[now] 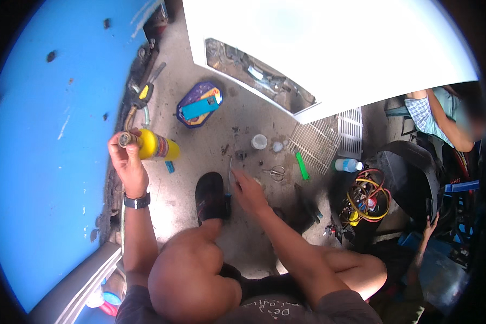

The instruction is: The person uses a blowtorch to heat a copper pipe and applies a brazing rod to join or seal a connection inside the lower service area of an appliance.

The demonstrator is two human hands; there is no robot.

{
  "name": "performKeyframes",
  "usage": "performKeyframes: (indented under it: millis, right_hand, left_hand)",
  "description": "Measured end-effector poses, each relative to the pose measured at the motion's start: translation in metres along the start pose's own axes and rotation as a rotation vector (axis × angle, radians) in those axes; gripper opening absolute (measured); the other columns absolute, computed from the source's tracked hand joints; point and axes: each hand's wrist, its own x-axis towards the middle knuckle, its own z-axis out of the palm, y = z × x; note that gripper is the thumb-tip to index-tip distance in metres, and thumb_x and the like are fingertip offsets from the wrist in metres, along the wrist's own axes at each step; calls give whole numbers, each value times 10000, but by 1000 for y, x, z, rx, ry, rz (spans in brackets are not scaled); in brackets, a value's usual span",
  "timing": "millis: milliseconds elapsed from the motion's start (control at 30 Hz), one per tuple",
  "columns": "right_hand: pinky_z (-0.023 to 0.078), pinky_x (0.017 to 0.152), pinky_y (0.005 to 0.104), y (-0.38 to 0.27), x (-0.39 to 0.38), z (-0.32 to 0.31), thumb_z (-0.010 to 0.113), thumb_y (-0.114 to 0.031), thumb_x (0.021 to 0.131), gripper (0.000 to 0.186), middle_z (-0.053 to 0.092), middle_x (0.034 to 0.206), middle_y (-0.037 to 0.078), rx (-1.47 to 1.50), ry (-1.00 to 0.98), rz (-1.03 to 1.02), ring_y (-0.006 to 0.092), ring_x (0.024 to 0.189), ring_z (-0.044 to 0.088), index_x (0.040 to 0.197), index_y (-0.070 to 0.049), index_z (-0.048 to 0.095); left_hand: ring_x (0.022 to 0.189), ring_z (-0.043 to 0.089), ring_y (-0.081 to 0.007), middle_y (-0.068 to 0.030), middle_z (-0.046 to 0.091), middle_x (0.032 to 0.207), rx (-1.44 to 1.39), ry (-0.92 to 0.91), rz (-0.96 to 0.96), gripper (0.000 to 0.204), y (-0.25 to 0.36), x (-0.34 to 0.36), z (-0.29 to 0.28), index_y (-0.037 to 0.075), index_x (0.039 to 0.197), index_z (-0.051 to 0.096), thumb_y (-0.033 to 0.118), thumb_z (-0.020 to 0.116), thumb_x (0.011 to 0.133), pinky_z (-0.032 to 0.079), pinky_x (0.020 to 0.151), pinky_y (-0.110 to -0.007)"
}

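Note:
My left hand (pixel 129 167) is closed around the neck end of a yellow gas cylinder (pixel 157 147), beside the blue panel. The cylinder lies tilted sideways, its body pointing right. Just above it is a blowtorch head (pixel 144 94) with a yellow-and-black grip and a brass tube running down toward my fingers; the joint between them is hidden. My right hand (pixel 248 190) hovers low over the floor with its fingers partly stretched and nothing visible in them. Next to its fingertips a screwdriver (pixel 230 175) with a thin metal shaft lies by my dark shoe (pixel 209 195).
A white appliance (pixel 329 48) with an open compartment stands ahead. On the floor are a purple tray (pixel 181 117), a white cup (pixel 259 142), scissors (pixel 276 173), wire racks (pixel 314 141) and a water bottle (pixel 348 165). Hoses (pixel 386 197) fill a black bag; another person (pixel 443 116) sits at right.

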Motion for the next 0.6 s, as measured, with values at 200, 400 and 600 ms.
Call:
performKeyframes:
  millis: [200,400,600]
  right_hand:
    - [508,957,436,1,81,58,573,-48,880,500,556,1351,149,-161,-2,-98,364,1172,588,1377,-74,521]
    - [498,966,440,-3,112,109,587,-8,821,558,552,1323,158,-211,-7,-104,362,1150,575,1374,-28,511]
    - [487,940,451,2,113,118,573,-27,842,530,561,1249,179,-173,22,-204,369,1135,564,1369,-32,513]
  left_hand:
    - [1090,605,-211,-107,642,1139,-29,74,-25,387,-20,1,3,49,1222,534,363,603,1006,451,995,-373]
    - [1114,579,-224,-130,631,1134,0,60,-53,534,-20,-2,1,22,1260,539,494,526,1011,426,1023,-400]
    - [1118,576,-234,-142,622,1153,-26,29,-51,580,-21,-7,-3,14,1283,530,520,525,999,423,1030,-404]
